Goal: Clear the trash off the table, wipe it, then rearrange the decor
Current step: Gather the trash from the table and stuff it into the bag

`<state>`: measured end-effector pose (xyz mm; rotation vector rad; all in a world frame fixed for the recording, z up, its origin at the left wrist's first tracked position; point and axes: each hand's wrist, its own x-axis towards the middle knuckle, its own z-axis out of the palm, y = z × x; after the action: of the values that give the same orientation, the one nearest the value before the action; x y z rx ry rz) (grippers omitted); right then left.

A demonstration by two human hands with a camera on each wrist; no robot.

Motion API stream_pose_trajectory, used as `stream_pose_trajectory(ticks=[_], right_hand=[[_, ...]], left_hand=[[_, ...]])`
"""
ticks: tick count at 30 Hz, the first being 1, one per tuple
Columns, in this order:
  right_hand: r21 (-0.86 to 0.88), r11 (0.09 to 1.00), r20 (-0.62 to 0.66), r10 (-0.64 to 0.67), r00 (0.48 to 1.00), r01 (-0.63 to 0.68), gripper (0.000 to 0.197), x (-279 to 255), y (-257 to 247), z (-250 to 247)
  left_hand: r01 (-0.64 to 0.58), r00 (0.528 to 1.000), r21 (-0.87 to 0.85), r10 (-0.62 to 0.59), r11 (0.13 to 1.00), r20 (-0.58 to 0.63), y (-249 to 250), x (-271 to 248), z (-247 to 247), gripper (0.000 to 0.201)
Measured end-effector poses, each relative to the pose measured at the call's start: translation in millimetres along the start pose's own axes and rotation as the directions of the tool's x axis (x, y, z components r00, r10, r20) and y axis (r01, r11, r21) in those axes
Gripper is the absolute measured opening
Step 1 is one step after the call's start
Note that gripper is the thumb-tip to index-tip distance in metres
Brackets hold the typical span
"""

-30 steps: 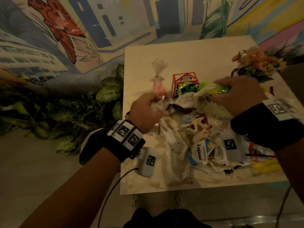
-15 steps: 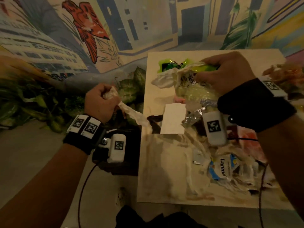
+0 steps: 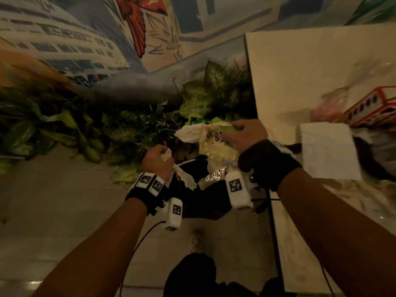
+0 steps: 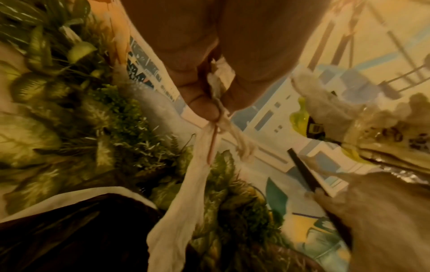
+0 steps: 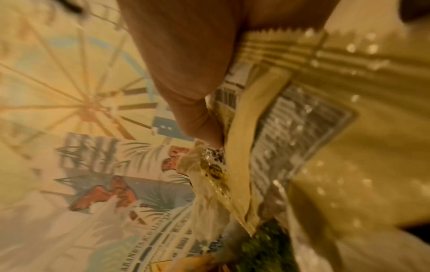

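My right hand (image 3: 242,133) is gripping the biggest load — a bundle of crinkled wrappers (image 3: 218,146) and a wad of tissue (image 3: 191,133) — while my left hand (image 3: 157,157) is closing in a fist round a twisted strip of tissue (image 3: 185,177) with a thin red stick (image 4: 213,145) caught in it. Both are hanging out past the table edge (image 3: 251,82), over the black bag (image 3: 199,202) on the floor beside the plants (image 3: 132,125). This stuff is feeling light, limp and slippery, I judge, so I am bunching it whole rather than pinching corners. Both forearms are reaching forward and down, wrists bent over the bag. More litter is lying back on the table — a flat white napkin (image 3: 330,151) nearest.
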<state>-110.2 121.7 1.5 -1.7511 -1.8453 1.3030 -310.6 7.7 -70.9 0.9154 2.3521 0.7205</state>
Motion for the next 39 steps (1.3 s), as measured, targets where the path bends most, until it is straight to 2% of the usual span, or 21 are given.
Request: stream_pose_trajectory(ticks=[5, 13, 17, 20, 22, 25, 28, 31, 35, 39], right_hand=[[0.045, 0.969, 0.09, 0.238, 0.967, -0.242, 0.056, 31, 45, 70], [-0.063, 0.901, 0.102, 0.433, 0.896, -0.428, 0.05, 53, 121, 131], [-0.106, 0.9, 0.116, 0.434, 0.893, -0.424, 0.036, 62, 142, 151], [-0.149, 0.898, 0.139, 0.433, 0.891, -0.413, 0.029, 69, 149, 163], [-0.179, 0.901, 0.15, 0.422, 0.894, -0.396, 0.033, 75, 153, 171], [-0.221, 0.896, 0.192, 0.427, 0.884, -0.385, 0.045, 86, 158, 181], [-0.229, 0.887, 0.28, 0.454, 0.846, -0.401, 0.063, 91, 165, 191], [-0.138, 0.88, 0.276, 0.475, 0.836, -0.455, 0.072, 86, 168, 191], [-0.153, 0.917, 0.223, 0.394, 0.891, -0.368, 0.056, 77, 157, 178], [-0.193, 0.94, 0.279, 0.327, 0.903, -0.281, 0.042, 61, 124, 156]], left_hand=[[0.054, 0.996, 0.019, -0.056, 0.998, 0.069, -43, 30, 33, 0.027], [0.097, 0.967, 0.138, -0.127, 0.986, 0.222, -95, 56, 113, 0.023], [0.065, 0.96, 0.166, -0.107, 0.984, 0.259, -116, 67, 142, 0.026], [0.03, 0.936, 0.223, -0.106, 0.974, 0.335, -130, 73, 154, 0.024], [0.028, 0.934, 0.212, -0.101, 0.977, 0.343, -137, 74, 157, 0.029], [0.112, 0.952, 0.169, -0.154, 0.979, 0.264, -149, 73, 146, 0.038], [0.161, 0.965, 0.127, -0.183, 0.979, 0.189, -157, 76, 127, 0.025], [0.178, 0.969, 0.14, -0.198, 0.974, 0.147, -159, 80, 104, 0.02], [0.2, 0.971, 0.135, -0.215, 0.97, 0.109, -149, 78, 83, 0.017], [0.165, 0.97, 0.107, -0.181, 0.98, 0.162, -121, 66, 70, 0.011]])
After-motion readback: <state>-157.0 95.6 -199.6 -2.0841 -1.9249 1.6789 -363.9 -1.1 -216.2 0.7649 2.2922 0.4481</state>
